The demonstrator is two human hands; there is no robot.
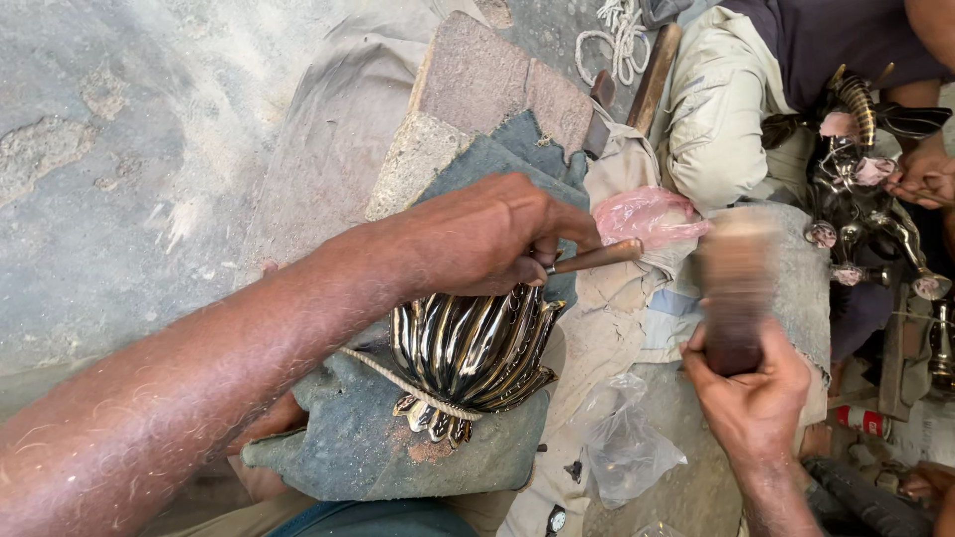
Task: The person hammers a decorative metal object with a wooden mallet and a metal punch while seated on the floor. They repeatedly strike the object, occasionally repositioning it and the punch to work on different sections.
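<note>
At the centre of the frame lies one ribbed metal piece (473, 353), shiny and fluted, its polished ridges curving like a shell, with a pale cord (398, 383) drawn across its lower edge. It rests on a worn blue-grey cloth (358, 447), coarse and frayed, spread over a rough stone block (477, 85) that reaches toward the upper middle. The left hand (487, 239), just above the metal piece, is closed around a thin rod-like tool (597, 257) with a brownish shaft, whose working end is hidden under the fingers. At the lower right the right hand (751, 393) is clenched on the handle of a wooden mallet (736, 283), whose head is blurred. One crumpled pink plastic bag (647, 214) sits right of centre, and one clear plastic bag (622, 443) lies below it. In the upper right, another person's hand (925, 174) touches a dark, glossy metal figure (856, 189) with curved horns.
</note>
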